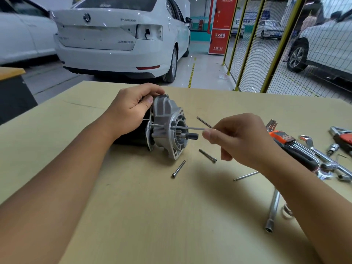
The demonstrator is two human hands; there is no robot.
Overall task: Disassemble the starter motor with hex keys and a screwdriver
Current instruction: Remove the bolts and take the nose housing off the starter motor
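Observation:
The starter motor (167,126) lies on its side on the tan table (152,216), its silver nose housing and pinion facing right, its black body to the left. My left hand (131,109) grips the motor's top and back end. My right hand (240,140) pinches the end of a long thin hex key (181,127), whose shaft runs left along the housing to a point near the flange. Two loose long bolts (178,169) (208,155) lie in front of the motor. A thin rod (245,176) lies below my right wrist.
An orange-holdered hex key set (283,138), wrenches (312,147) and sockets crowd the table's right side. A silver socket wrench (273,212) lies near the front right. Another thin rod (204,122) lies behind my right hand. White cars and a yellow fence stand beyond the table.

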